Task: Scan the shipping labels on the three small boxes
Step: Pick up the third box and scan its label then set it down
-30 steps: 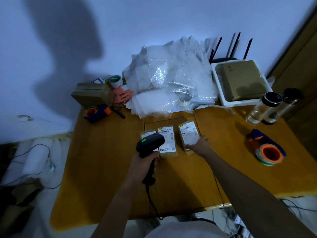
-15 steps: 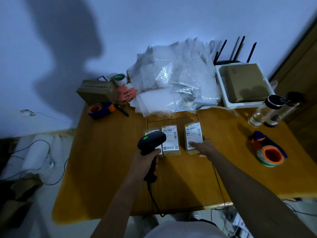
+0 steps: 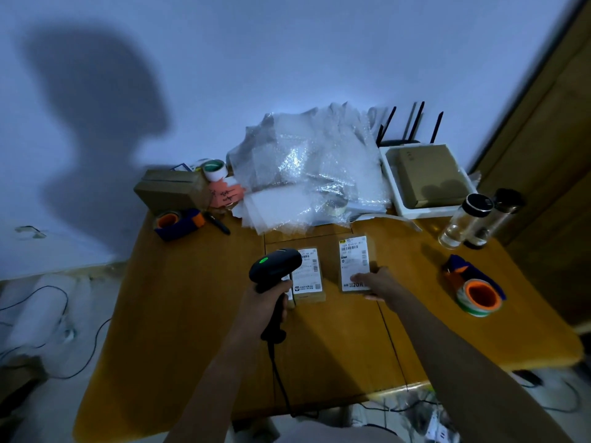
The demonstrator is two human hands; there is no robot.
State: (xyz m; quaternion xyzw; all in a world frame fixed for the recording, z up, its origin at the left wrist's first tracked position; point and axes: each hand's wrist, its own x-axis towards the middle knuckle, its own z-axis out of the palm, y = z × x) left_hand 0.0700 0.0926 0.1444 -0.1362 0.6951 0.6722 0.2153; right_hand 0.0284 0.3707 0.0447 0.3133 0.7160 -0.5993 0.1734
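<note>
Small brown boxes with white shipping labels lie in a row in the middle of the wooden table (image 3: 192, 314). The right box (image 3: 353, 262) is under the fingers of my right hand (image 3: 372, 282), which rests on its near end. The middle box (image 3: 308, 276) lies to its left. The left box is almost wholly hidden behind the black barcode scanner (image 3: 275, 266). My left hand (image 3: 267, 302) grips the scanner's handle; a green light shows on its head, which hangs over the left and middle boxes. Its cable trails toward me.
Bubble wrap (image 3: 307, 174) is piled at the back. A white tray (image 3: 391, 174) holding a cardboard box sits back right, with two bottles (image 3: 467, 219) beside it. Tape dispensers lie at the right (image 3: 476, 292) and back left (image 3: 176, 220), next to a brown box (image 3: 169, 190).
The view has tilted up. My right hand has slid the right box a little away from the middle one; the scanner stays over the left and middle boxes.
</note>
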